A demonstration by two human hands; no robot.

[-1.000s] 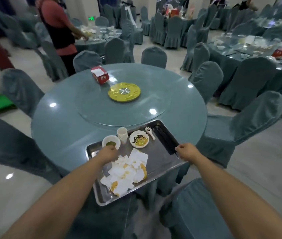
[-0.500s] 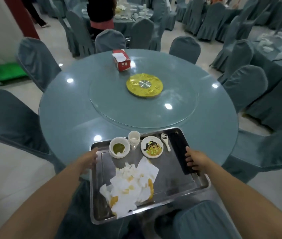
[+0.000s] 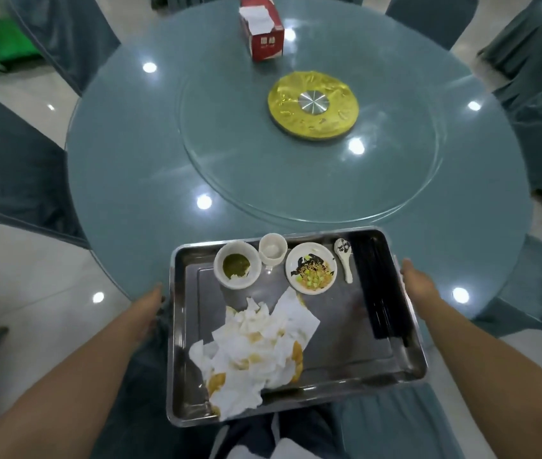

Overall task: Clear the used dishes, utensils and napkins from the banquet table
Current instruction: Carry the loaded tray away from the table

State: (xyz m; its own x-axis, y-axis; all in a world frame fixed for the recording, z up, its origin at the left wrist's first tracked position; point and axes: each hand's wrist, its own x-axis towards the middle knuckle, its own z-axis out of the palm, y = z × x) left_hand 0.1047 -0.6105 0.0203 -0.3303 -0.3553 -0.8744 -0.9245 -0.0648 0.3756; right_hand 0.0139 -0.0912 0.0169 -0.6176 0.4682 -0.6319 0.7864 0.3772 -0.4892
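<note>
At the lower left of the frame, the left hand grips the left rim of the steel tray, fingers tucked under and hidden. The tray, lower centre, overhangs the bench; likely stiff, slick and unevenly loaded. On it: soft, light soiled napkins, a fragile sauce bowl, cup, small plate, spoon and loose black chopsticks that may roll. The right hand holds the right rim; level, opposite-edge holds suit it.
</note>
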